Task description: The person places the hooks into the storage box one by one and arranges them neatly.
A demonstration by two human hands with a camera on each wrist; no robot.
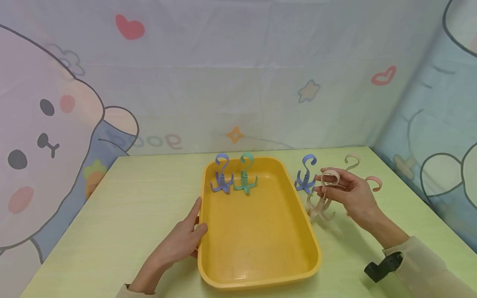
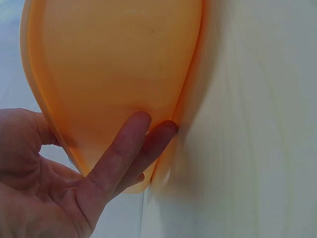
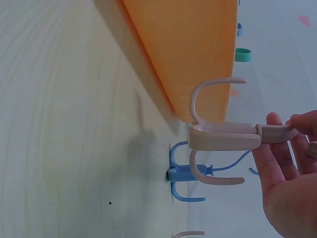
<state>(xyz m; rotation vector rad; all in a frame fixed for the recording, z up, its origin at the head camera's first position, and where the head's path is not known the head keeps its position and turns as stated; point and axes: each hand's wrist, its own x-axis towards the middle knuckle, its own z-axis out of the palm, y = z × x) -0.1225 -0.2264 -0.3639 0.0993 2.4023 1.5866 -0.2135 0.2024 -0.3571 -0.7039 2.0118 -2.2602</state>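
Note:
My right hand (image 1: 354, 196) pinches a beige four-claw hook (image 3: 225, 136) by its stem, its claws pointing down, just beyond the right rim of the yellow tray (image 1: 261, 231). In the right wrist view the claws hang above the table, with a shadow beneath. My left hand (image 1: 182, 240) holds the tray's left side, thumb at the rim and fingers (image 2: 124, 144) along the outer wall. Inside the tray, a purple-blue hook (image 1: 222, 182) and a green hook (image 1: 244, 182) stand upright side by side at the far left.
Right of the tray a blue hook (image 1: 305, 180) stands upright on the pale green table (image 1: 149, 190). Behind my right hand show the curved tops of another beige hook (image 1: 352, 157) and a pink hook (image 1: 376, 182). A printed cloth (image 1: 223, 82) hangs along the table's back edge.

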